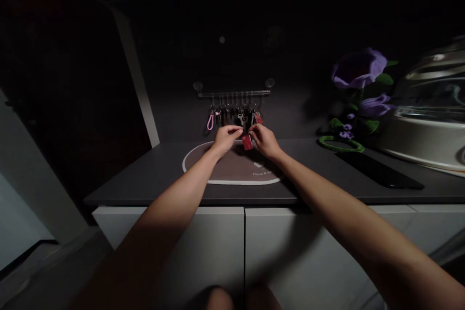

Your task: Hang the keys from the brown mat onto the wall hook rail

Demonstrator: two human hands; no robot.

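Both arms reach forward over a dark counter (pixel 145 174) to a wall rail (pixel 234 92) hung with several key bunches (pixel 232 115). My left hand (pixel 225 136) is pinched closed at the keys hanging near the rail's middle. My right hand (pixel 266 140) is also closed in a pinch, just right of the left, and a small red tag (pixel 247 142) hangs between the two hands. A pink loop strap (pixel 210 121) dangles at the rail's left end. The light is dim, so which key each hand grips is unclear.
An oval brown mat (pixel 232 169) with a white rim lies on the counter under the hands. Purple artificial flowers (pixel 359 70) and a green ring (pixel 340 144) stand right, beside a black flat device (pixel 379 170) and a large pale helmet-like object (pixel 428 116). White cabinet doors (pixel 290 252) sit below.
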